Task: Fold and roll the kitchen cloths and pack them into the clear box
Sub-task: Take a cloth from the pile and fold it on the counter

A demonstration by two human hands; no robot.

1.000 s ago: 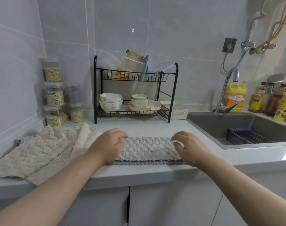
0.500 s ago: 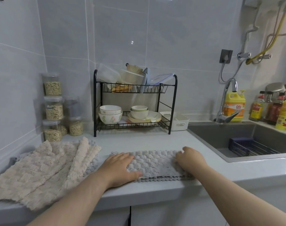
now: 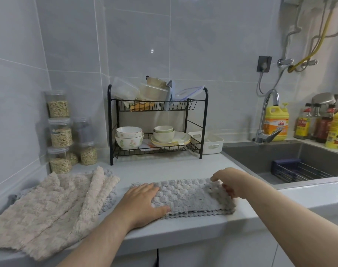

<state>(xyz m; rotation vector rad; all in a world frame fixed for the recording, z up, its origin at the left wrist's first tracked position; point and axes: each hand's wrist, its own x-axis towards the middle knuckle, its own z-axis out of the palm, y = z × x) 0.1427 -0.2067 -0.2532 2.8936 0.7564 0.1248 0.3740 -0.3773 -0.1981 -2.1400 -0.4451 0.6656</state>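
Worktop (image 3: 164,168) update: right hand (image 3: 231,182) now pinches up one end of the grey cloth (image 3: 191,197), left hand (image 3: 143,204) flat on it. Rolling's starting, I reckon.

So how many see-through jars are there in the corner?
6 jars: three stacked at the left, two stacked to their right, one peeking out between the stacks. More may hide behind.

We face grey tiled walls (image 3: 222,45) above a pale table (image 3: 164,168). A black wire rack (image 3: 110,124) stands at the back. To our right are a steel sink (image 3: 260,160) and tap (image 3: 261,134), with white cupboards (image 3: 212,253) below.
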